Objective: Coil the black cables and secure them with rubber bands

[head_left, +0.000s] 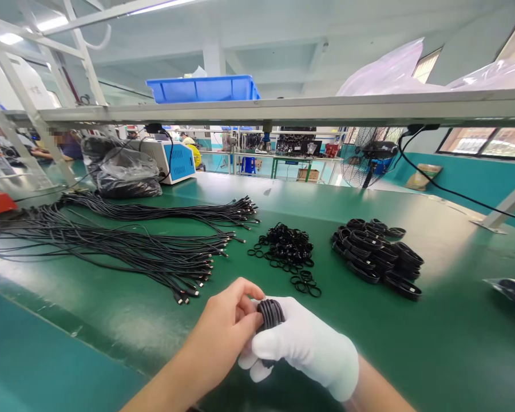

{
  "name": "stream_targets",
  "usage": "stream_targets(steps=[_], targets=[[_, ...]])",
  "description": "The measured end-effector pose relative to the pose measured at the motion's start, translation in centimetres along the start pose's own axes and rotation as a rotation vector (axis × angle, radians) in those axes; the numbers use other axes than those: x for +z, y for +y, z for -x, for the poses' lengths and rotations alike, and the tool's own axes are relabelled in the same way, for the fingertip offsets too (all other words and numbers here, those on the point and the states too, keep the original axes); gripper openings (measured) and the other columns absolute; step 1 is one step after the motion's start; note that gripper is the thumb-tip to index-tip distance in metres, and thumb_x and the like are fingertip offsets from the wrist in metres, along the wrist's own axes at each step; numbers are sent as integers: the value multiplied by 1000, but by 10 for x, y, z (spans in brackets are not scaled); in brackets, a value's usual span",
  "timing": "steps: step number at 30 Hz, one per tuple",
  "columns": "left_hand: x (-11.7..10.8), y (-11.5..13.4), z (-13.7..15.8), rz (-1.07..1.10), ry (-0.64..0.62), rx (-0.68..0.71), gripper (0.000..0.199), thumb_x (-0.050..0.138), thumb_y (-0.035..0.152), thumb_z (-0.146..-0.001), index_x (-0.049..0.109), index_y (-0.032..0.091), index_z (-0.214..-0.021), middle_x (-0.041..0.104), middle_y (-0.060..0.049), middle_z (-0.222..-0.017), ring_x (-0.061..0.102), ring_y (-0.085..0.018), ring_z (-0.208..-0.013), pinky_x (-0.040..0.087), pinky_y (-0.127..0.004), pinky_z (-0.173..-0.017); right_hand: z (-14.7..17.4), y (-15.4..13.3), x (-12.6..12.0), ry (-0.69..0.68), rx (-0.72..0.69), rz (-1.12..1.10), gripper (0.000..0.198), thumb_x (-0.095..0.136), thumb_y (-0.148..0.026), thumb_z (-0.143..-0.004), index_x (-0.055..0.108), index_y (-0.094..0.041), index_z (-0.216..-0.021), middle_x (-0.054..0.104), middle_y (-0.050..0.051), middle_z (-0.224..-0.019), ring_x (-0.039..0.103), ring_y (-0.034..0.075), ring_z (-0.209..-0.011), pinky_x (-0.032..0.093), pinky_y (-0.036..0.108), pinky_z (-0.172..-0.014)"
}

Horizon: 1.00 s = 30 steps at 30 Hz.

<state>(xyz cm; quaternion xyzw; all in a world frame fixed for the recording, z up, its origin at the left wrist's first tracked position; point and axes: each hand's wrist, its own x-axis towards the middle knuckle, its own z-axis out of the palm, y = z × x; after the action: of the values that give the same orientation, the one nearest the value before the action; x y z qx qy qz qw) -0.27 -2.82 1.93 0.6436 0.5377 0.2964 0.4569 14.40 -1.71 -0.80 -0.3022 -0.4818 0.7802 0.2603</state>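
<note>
Near the table's front edge, a coiled black cable (271, 313) is held between both hands. My right hand (302, 337), in a white glove, is closed around the coil with its thumb across the front. My bare left hand (229, 317) pinches the coil's left side with thumb and fingers; the fingertips are partly hidden behind it. Ahead lies a pile of small black rings (287, 246), with a few loose ones nearer me. Straight black cables (154, 252) with metal plugs spread to the left. Several coiled cables (375, 252) are stacked on the right.
The green table (412, 343) sits under a white shelf (309, 109) bearing a blue bin (203, 90). A plastic bag (126, 169) and a blue-and-white machine (171, 160) stand at back left. A fan (364, 160) is beyond the table. Another bag (512, 290) lies far right.
</note>
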Motion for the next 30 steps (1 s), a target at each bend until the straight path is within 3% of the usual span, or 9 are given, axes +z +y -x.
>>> stream_targets(steps=[4,10,13,16,19,25,30], targets=[[7,-1,-5,-100,71,-23,4,52,21,-77,52,21,-80,54,6,-60,49,-12,-55,37,-20,-50,-1,0,4,22,19,29,25,71,-25,-57,63,-9,-74,64,6,-66,61,15,-59,51,32,-63],[9,1,-11,-328,88,-32,11,49,11,-73,49,23,-74,56,6,-57,48,-11,-52,33,-20,-49,-4,1,4,45,48,57,16,65,-12,-53,61,-11,-69,60,0,-61,57,10,-49,46,20,-49],[6,3,-7,-500,172,63,13,50,10,-71,53,23,-71,56,4,-67,48,-12,-56,33,-22,-52,-5,4,1,16,71,15,14,64,-15,-56,62,-10,-70,60,1,-57,59,12,-48,49,23,-49],[3,0,-4,-460,161,231,21,47,7,-73,58,24,-79,57,3,-81,52,-11,-64,39,-22,-58,-6,7,0,-7,85,-15,17,68,-17,-56,63,-9,-70,63,3,-60,61,14,-50,52,26,-53],[3,-8,-1,-405,172,335,28,43,1,-73,60,23,-81,58,3,-80,56,-12,-69,42,-22,-64,-6,6,3,14,110,8,16,68,-16,-55,63,-9,-68,63,4,-61,61,14,-50,52,24,-52],[4,-19,1,-481,250,383,33,42,-2,-72,62,21,-83,61,2,-77,58,-12,-69,44,-23,-64,-7,2,8,50,51,100,17,71,-14,-53,58,-12,-64,57,-4,-55,59,11,-51,47,19,-49],[7,-26,-1,-448,242,463,37,41,-3,-71,67,21,-84,61,1,-75,59,-11,-66,45,-20,-61,-9,6,5,31,87,116,13,68,-12,-52,56,-11,-54,56,-2,-52,55,9,-45,43,16,-42]])
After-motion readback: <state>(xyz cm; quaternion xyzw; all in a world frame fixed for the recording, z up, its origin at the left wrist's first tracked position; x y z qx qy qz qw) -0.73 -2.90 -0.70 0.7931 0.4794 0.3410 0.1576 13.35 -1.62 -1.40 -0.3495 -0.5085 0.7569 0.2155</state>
